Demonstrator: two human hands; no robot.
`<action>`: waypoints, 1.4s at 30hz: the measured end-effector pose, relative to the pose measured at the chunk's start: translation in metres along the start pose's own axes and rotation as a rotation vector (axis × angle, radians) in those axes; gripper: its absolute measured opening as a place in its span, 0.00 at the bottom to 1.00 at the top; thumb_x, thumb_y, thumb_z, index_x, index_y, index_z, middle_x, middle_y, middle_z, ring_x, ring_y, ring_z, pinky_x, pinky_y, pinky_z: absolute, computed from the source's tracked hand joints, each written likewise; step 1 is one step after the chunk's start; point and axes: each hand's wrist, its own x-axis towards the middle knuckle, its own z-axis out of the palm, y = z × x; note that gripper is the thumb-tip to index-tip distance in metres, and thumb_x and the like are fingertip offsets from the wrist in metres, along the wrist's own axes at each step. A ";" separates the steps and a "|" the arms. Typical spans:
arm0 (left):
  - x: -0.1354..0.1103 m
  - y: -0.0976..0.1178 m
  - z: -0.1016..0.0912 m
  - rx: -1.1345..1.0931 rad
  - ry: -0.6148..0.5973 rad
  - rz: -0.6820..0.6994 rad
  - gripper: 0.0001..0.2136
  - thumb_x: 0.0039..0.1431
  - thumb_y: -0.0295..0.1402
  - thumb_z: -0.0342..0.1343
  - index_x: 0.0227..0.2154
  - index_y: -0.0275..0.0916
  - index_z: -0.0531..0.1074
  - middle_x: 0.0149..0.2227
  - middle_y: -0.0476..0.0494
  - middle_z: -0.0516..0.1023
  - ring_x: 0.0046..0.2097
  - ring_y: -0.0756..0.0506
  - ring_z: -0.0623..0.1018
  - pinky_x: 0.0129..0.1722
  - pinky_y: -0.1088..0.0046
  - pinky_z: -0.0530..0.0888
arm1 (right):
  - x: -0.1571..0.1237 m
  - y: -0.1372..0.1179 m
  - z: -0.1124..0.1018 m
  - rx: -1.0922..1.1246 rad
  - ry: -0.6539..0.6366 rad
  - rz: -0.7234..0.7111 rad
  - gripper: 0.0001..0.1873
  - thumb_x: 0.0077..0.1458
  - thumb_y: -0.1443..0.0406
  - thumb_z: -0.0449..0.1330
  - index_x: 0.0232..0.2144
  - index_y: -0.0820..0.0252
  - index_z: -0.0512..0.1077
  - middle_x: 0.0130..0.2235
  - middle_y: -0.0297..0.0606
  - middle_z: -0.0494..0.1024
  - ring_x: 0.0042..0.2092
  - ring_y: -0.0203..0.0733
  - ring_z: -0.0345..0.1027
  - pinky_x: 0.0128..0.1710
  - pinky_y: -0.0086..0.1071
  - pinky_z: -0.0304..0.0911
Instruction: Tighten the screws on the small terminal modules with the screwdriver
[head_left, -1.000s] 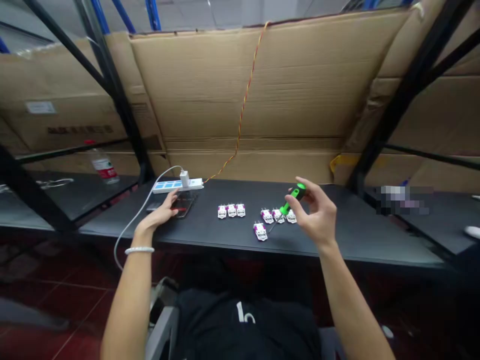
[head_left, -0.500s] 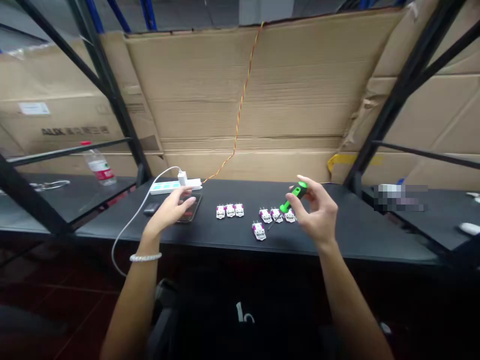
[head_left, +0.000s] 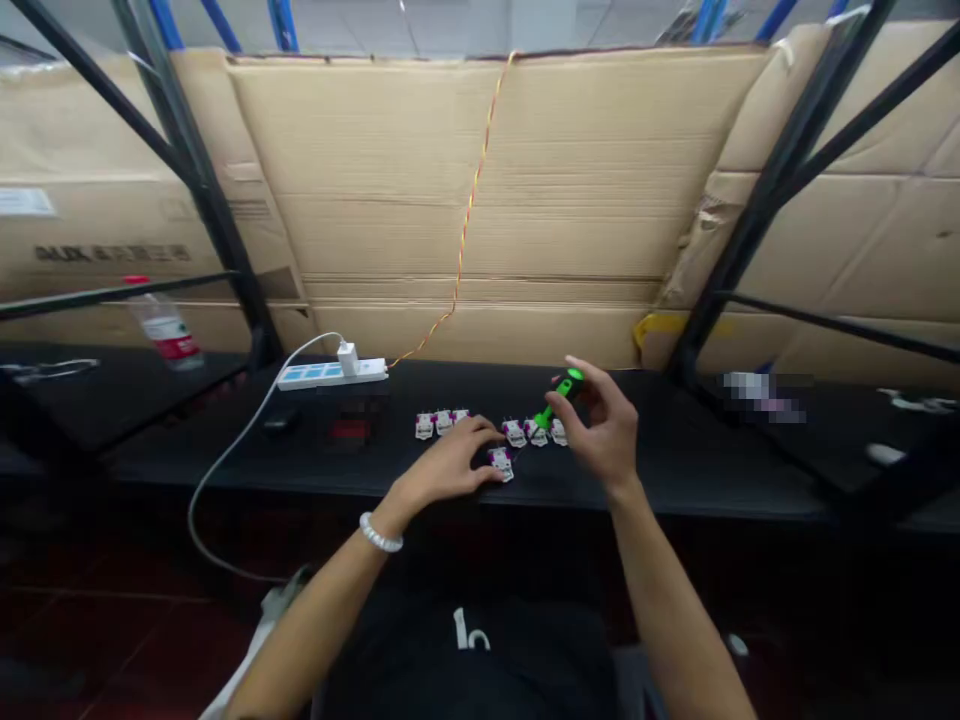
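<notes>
My right hand (head_left: 604, 432) is closed round a green-handled screwdriver (head_left: 559, 394), its tip pointing down at a row of small white-and-purple parts (head_left: 534, 432) on the black bench (head_left: 675, 470). My left hand (head_left: 450, 462) lies over the bench with fingers stretched, its fingertips touching a single white-and-purple part (head_left: 501, 462) near the front edge. A second row of the same parts (head_left: 439, 423) sits just behind that hand. A bead bracelet (head_left: 377, 535) is on my left wrist.
A dark phone (head_left: 351, 428) lies left of the parts. Behind it is a white power strip (head_left: 330, 373) with a charger and a white cable (head_left: 225, 465) hanging off the edge. A water bottle (head_left: 161, 325) stands far left. Cardboard (head_left: 480, 200) and black rack posts (head_left: 750, 230) back the bench.
My left hand left the phone and swept right to the single part near the front edge. My right hand with the screwdriver stayed over the right row. The view shifted slightly.
</notes>
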 end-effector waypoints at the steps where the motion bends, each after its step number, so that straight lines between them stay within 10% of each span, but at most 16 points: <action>1: 0.000 0.000 -0.001 -0.007 -0.010 0.006 0.22 0.63 0.38 0.70 0.58 0.42 0.78 0.57 0.37 0.77 0.60 0.35 0.76 0.66 0.54 0.71 | 0.000 -0.001 0.000 0.001 0.000 0.001 0.25 0.61 0.58 0.71 0.59 0.54 0.78 0.46 0.42 0.86 0.45 0.50 0.83 0.48 0.44 0.81; 31: 0.004 -0.016 0.004 -0.087 -0.072 0.146 0.17 0.63 0.39 0.72 0.53 0.43 0.82 0.54 0.39 0.80 0.58 0.37 0.77 0.63 0.57 0.72 | -0.004 -0.012 0.003 0.022 -0.048 0.027 0.25 0.62 0.57 0.70 0.60 0.52 0.77 0.47 0.42 0.85 0.45 0.49 0.83 0.48 0.44 0.82; 42: 0.005 -0.018 0.007 -0.115 -0.049 0.145 0.16 0.61 0.39 0.73 0.51 0.44 0.83 0.53 0.40 0.82 0.57 0.37 0.78 0.62 0.57 0.72 | -0.009 -0.019 0.009 0.102 -0.204 0.012 0.25 0.73 0.57 0.55 0.69 0.48 0.65 0.64 0.48 0.74 0.52 0.50 0.80 0.53 0.47 0.79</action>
